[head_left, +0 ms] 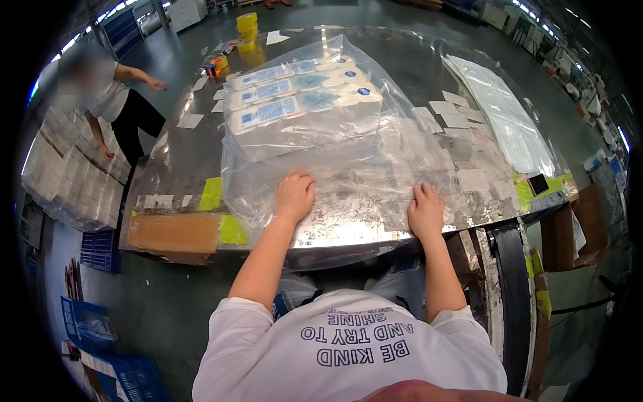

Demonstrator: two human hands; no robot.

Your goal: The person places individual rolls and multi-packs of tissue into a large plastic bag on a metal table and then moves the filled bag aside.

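Note:
A large clear plastic bag (268,175) lies on the metal-topped table (182,157) in front of me. Inside it are several white packs (268,110) with blue labels, set side by side in rows. My left hand (295,196) has its fingers curled on the near, loose part of the bag. At the bag's near right side, my right hand (426,212) is bent over the film with its fingers curled. The bag's near edge hangs slack over the table's front, between my forearms.
A stack of flat white plastic bags (499,110) lies on the right. Yellow tape rolls (247,30) and a tape dispenser (216,65) stand at the far left. A person (110,100) stands beside wrapped packs (74,171). A cardboard box (573,231) sits at right.

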